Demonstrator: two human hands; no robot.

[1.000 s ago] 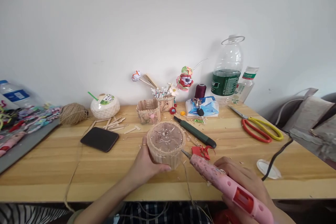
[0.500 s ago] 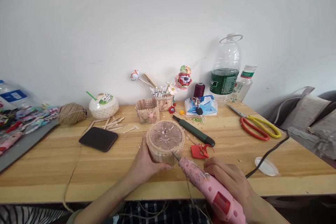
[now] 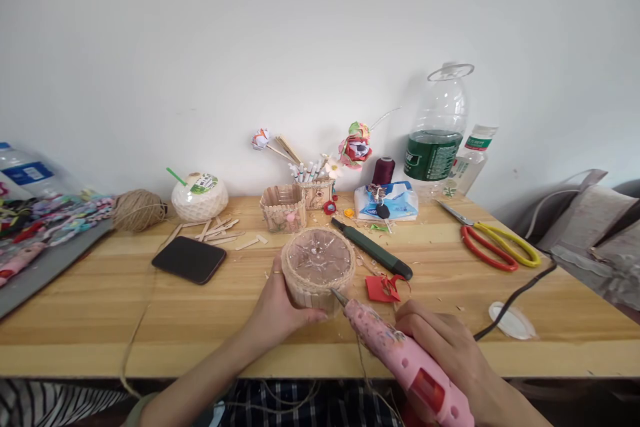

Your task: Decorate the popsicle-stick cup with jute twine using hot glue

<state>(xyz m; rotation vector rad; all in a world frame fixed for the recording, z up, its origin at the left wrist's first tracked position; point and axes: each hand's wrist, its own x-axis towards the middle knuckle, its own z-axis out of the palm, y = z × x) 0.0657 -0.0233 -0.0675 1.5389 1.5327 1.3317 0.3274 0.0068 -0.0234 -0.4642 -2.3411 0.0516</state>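
My left hand (image 3: 277, 310) grips the near left side of a round craft-stick container (image 3: 318, 271) with a clear plastic base facing up and twine around its rim. It stands on the wooden table (image 3: 100, 320). My right hand (image 3: 450, 347) holds a pink glue gun (image 3: 405, 360), whose metal tip touches the container's near right side. A strand of jute twine (image 3: 361, 353) hangs from the container over the table's front edge.
Behind the container lie a green utility knife (image 3: 373, 250), red paper scraps (image 3: 383, 287), a black phone (image 3: 189, 259), loose craft sticks (image 3: 215, 232), a twine ball (image 3: 137, 210) and a small stick box (image 3: 283, 208). Scissors (image 3: 493, 247), bottles (image 3: 437, 130) and the gun's cord (image 3: 515, 297) are on the right.
The glue gun has moved left and forward, so its tip went from beside the container to touching its near right side. My left hand kept its hold.
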